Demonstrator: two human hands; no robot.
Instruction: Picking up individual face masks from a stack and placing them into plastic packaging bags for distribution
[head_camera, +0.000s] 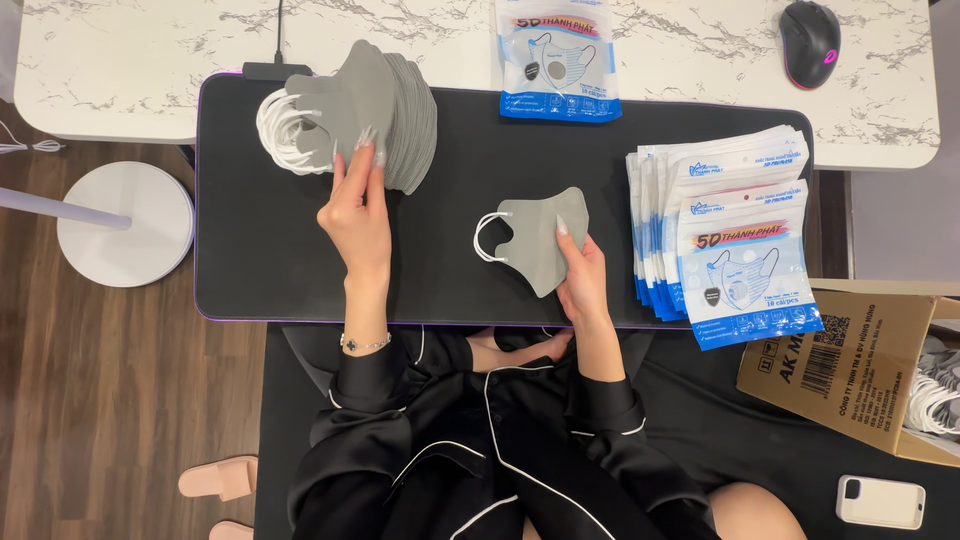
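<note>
A fanned pile of grey face masks (385, 110) with white ear loops lies at the back left of a black desk mat (260, 260). My left hand (355, 215) rests its fingertips on the pile's lower edge. My right hand (580, 275) holds a small stack of grey masks (535, 235) near the middle of the mat, white loops pointing left. A stack of white and blue printed pouches (725, 235) lies at the right of the mat. One pouch (557, 60) lies apart at the back centre.
A black computer mouse (808, 42) sits on the marble table (120, 60) at the back right. An open cardboard box (850, 365) holding more masks stands at my right. A white phone (880, 502) lies below it. A round white stand base (125, 222) is on the wooden floor.
</note>
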